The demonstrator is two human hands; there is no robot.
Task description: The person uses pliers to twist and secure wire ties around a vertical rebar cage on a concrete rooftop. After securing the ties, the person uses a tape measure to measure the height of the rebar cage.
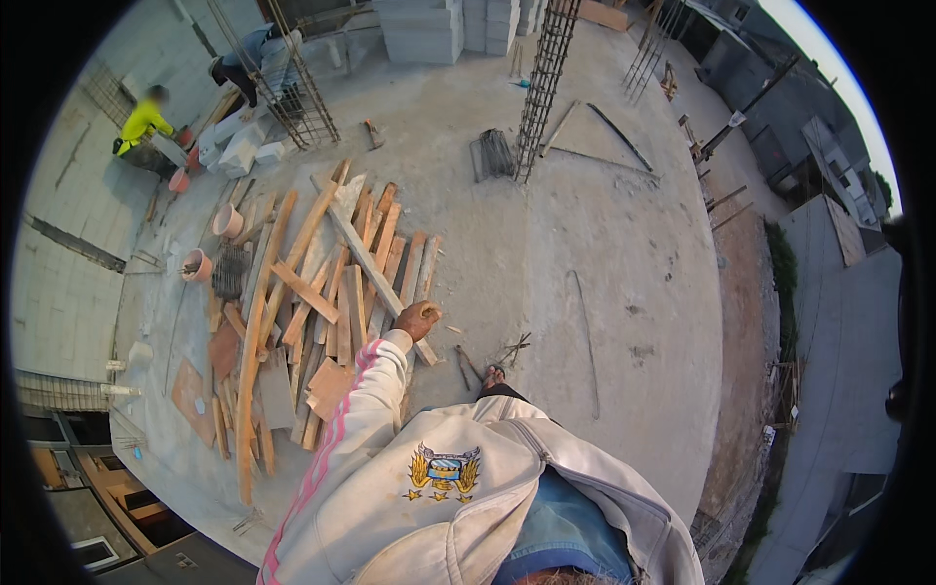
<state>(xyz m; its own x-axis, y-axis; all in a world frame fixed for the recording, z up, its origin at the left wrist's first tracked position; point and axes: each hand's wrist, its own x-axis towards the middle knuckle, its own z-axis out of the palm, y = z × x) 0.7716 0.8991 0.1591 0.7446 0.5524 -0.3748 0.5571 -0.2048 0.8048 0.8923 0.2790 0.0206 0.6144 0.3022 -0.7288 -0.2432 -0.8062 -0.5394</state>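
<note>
My left hand point(417, 320) reaches forward in a white sleeve with pink stripes, its fingers curled closed. It is over the near part of a long grey plank point(363, 252) that slants across the wood pile. Whether the fingers grip that plank or something small, I cannot make out. Under and left of the hand lies a heap of loose boards point(336, 307), several crossing each other at angles. A square piece of plywood point(330, 388) sits near my forearm. My right hand is outside the picture.
Thin metal pieces point(469, 369) lie by my foot. A bent rod point(585, 341) crosses the concrete floor on the right. Buckets point(227, 221) stand left of the heap. A rebar column point(549, 88) rises ahead; two people work at the far left, one in a yellow top point(146, 122).
</note>
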